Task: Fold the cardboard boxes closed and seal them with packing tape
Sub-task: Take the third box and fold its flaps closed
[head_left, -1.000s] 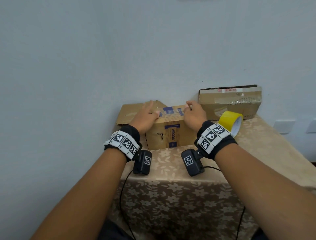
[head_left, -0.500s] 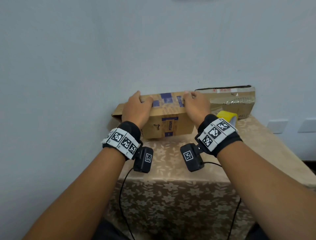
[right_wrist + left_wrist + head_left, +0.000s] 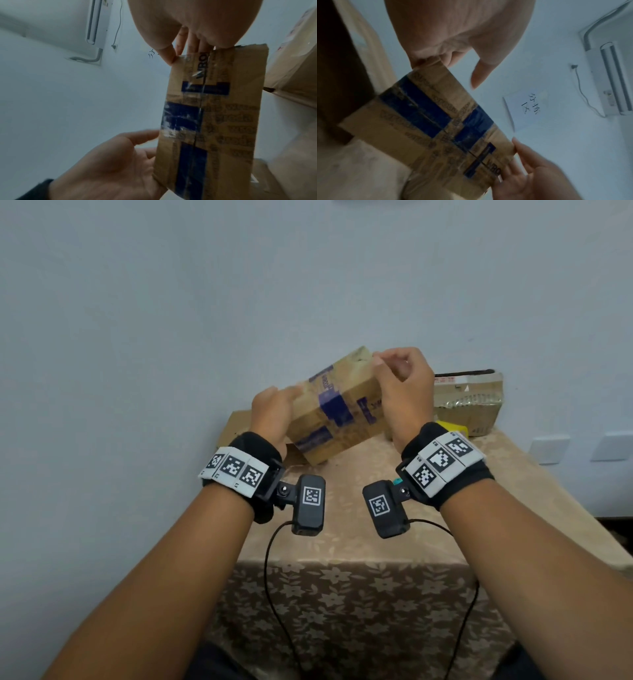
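Small cardboard box [image 3: 337, 405], mid-frame in the head view, is held tilted above the table [image 3: 479, 501]; brown tape runs along its centre seam. Left hand [image 3: 272, 414] grips the lower-left end, right hand [image 3: 402, 386] pinches the upper-right corner. Step looks like turning the box to check it; next probably needs the yellow tape roll [image 3: 450, 428] behind the right wrist.
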